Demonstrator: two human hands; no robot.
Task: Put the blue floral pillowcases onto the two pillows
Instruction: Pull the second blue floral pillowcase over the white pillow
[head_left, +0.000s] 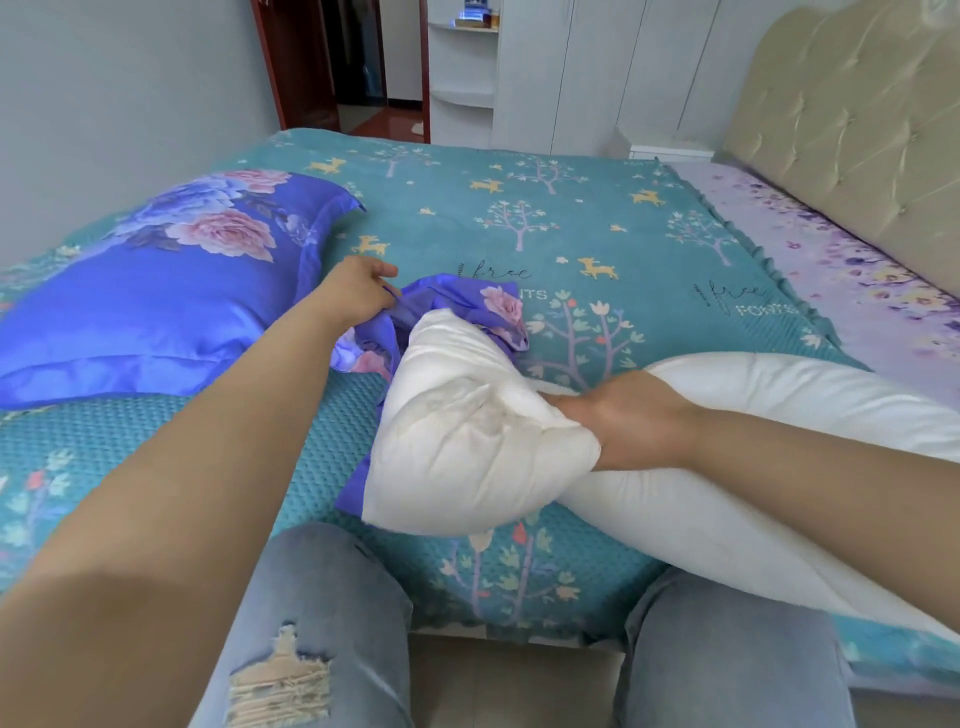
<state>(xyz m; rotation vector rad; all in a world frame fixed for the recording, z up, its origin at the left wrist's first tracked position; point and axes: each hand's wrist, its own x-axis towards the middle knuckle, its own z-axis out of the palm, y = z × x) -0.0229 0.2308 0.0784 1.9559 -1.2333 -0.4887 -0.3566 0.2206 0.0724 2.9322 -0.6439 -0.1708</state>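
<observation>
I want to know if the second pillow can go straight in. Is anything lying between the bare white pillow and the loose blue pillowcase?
Nothing visible does. The white pillow, gripped by the right hand, already lies on the crumpled pillowcase, which the left hand pinches at its edge. Whether its opening faces the pillow cannot be told.

A bare white pillow (675, 467) lies across the near right of the bed, its left end squeezed into a bunch. Beside that end the loose blue floral pillowcase (441, 317) lies crumpled. At far left a second pillow (156, 291) rests already covered, plump and flat.
</observation>
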